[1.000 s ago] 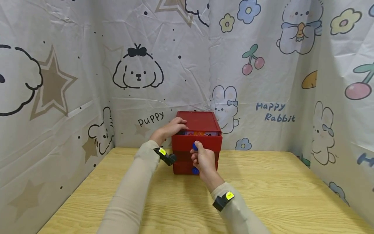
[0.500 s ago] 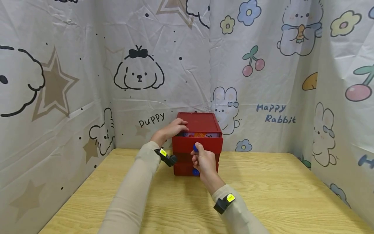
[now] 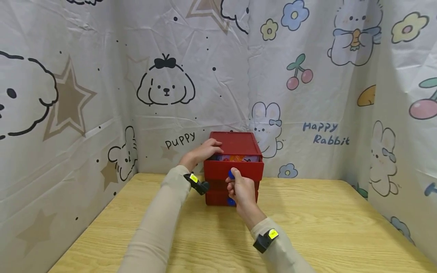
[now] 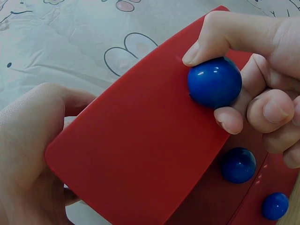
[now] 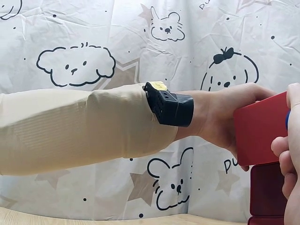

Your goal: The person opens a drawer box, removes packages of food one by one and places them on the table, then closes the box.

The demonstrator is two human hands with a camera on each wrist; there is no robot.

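A small red drawer cabinet (image 3: 238,142) with round blue knobs stands at the back of the table. Its top drawer (image 3: 250,170) is pulled partly out, and colourful contents (image 3: 238,158) show through the gap under the cabinet's top. My right hand (image 3: 244,190) pinches the top blue knob (image 4: 214,83) between thumb and fingers. At the cabinet's upper left edge, my left hand (image 3: 204,151) holds on with fingers over the top; the drawer front hides part of it in the left wrist view. The lower blue knobs (image 4: 238,165) are untouched.
The wooden table (image 3: 307,220) runs from the cabinet toward me. A patterned fabric curtain (image 3: 177,113) surrounds it on the left, back and right, close behind the cabinet. Black wrist cameras (image 3: 265,240) sit on both sleeves.
The top drawer has come slightly further out toward me, with my right hand still on its knob. My left hand keeps its place on the cabinet. The head view has shifted a little.
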